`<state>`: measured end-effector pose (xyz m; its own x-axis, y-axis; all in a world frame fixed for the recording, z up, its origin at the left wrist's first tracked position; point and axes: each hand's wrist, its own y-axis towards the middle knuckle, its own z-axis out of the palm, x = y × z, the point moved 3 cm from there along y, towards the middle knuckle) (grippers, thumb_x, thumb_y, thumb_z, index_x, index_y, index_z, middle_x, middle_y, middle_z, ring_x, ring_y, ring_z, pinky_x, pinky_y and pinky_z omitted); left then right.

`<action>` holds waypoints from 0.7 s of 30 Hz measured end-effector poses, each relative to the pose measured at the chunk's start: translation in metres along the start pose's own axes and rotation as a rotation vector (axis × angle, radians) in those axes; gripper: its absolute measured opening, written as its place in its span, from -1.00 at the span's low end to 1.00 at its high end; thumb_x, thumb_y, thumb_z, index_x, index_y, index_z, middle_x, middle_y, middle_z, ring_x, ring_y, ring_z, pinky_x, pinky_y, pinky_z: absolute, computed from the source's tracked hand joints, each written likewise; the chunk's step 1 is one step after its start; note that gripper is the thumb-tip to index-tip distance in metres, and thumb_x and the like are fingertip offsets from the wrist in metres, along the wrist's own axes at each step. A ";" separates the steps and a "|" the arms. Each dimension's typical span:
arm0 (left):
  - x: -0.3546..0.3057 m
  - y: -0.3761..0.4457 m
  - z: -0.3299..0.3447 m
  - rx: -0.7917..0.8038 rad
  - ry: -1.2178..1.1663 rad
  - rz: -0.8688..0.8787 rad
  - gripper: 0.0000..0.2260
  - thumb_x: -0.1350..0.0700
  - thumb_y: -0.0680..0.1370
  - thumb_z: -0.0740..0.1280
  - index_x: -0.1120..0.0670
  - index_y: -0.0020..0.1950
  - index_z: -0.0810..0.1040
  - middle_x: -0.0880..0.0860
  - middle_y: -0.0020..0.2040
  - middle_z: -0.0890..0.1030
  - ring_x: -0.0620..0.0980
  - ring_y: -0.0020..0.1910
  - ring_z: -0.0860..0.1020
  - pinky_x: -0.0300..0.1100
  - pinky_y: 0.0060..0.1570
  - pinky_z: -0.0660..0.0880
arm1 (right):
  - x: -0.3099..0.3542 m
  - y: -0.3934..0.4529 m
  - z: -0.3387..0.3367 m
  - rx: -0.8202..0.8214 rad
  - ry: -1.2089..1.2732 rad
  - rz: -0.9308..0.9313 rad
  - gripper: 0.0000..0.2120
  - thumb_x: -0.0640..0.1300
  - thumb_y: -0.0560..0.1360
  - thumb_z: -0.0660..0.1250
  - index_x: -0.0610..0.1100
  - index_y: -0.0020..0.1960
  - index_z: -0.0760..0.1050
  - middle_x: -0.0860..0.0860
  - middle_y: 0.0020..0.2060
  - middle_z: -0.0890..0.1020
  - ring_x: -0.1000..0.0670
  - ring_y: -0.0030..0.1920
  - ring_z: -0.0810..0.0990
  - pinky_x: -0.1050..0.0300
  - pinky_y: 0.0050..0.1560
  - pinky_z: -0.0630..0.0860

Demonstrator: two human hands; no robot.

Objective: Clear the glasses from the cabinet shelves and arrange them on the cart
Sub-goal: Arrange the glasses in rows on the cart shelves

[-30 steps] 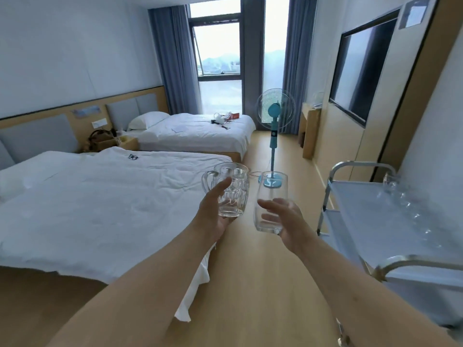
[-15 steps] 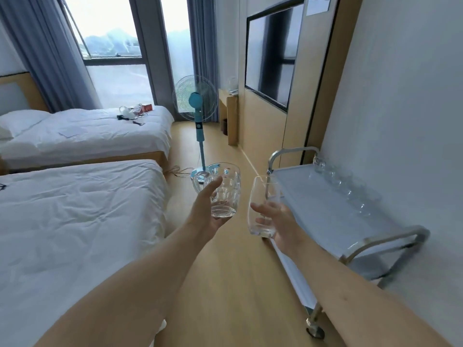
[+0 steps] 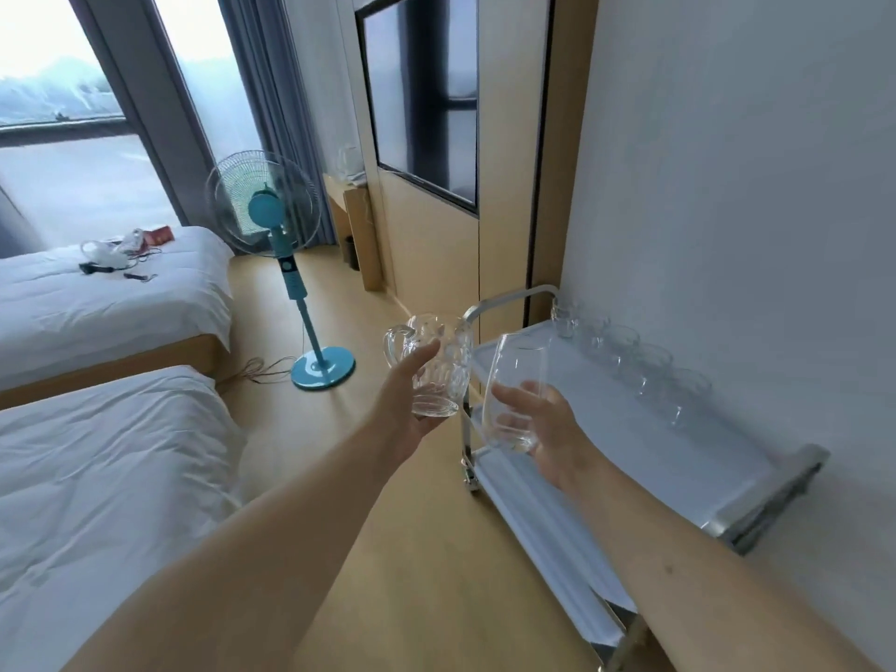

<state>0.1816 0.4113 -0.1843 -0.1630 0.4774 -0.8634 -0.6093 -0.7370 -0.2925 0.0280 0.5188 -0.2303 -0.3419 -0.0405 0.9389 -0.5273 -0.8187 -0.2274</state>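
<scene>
Head view has the left hand with its fingers wrapped round the body of a dimpled glass mug, handle sticking out at 9 o'clock, and the right hand gripping a plain tumbler around its lower half, both held in the air just off the near corner of the cart. A row of glasses already sits along the cart's top shelf at about 2 o'clock from the hands, against the wall. My guess: the mug's thick and heavyish so a body grip is fine, but the tumbler looks thin, slick and breakable, so hold it low and set it down gently.
</scene>
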 end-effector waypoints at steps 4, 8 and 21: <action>-0.007 0.059 0.010 0.025 0.010 -0.049 -0.53 -0.05 0.44 0.51 0.11 0.28 0.57 0.17 0.08 0.69 0.11 -0.04 0.67 -0.02 0.02 0.61 | 0.003 0.042 -0.016 -0.075 0.020 -0.007 -0.04 0.12 0.14 0.62 -0.10 0.43 0.31 -0.16 0.14 0.58 -0.12 0.07 0.62 -0.21 0.28 0.51; -0.007 0.125 0.024 0.120 0.031 -0.114 -0.46 -0.06 0.39 0.52 0.11 0.32 0.57 0.11 -0.05 0.69 0.06 -0.19 0.66 -0.09 -0.15 0.61 | 0.003 0.082 -0.033 -0.186 0.070 -0.006 -0.05 0.15 0.14 0.64 -0.07 0.42 0.35 -0.14 0.13 0.61 -0.14 0.11 0.64 -0.31 0.34 0.46; 0.015 0.289 0.099 0.444 0.206 -0.367 -0.56 -0.06 0.46 0.52 0.06 0.27 0.55 0.18 -0.04 0.73 0.14 -0.09 0.71 0.02 0.06 0.63 | 0.007 0.155 -0.086 -0.611 0.287 -0.033 -0.32 0.10 0.16 0.66 -0.12 0.13 0.45 -0.10 -0.06 0.57 -0.14 -0.08 0.62 0.02 -0.18 0.60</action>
<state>-0.0743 0.2525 -0.2407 0.2458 0.5271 -0.8135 -0.8696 -0.2508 -0.4253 -0.1232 0.4410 -0.2814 -0.4669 0.2019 0.8610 -0.8573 -0.3420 -0.3847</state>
